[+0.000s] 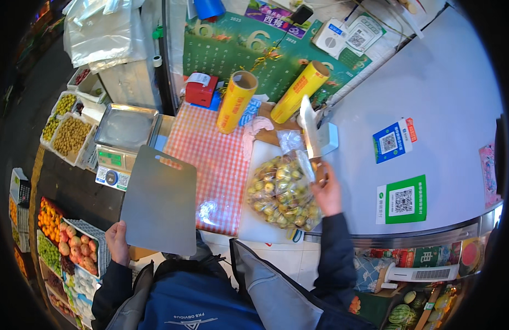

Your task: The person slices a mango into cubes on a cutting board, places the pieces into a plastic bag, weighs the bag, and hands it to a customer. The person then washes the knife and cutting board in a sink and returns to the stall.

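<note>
My left hand [117,245] is closed on the lower left edge of a thin grey cutting board [162,203], which is tilted up and has a slot handle at its top. In my right hand [327,192] is a knife [309,129], gripped by its brown wooden handle with the broad blade pointing away from me. Just left of that hand, a clear plastic bag of round green-brown fruit [279,192] rests on the white part of the table. The knife's handle overlaps the bag's upper right side in view; whether they touch I cannot tell.
A red checked cloth [210,165] covers the table's middle. Two yellow film rolls [237,103] and a red box [201,89] stand behind it. At left is a scale with a metal tray [127,125]. Fruit crates [73,137] line the left; a grey counter [430,110] fills the right.
</note>
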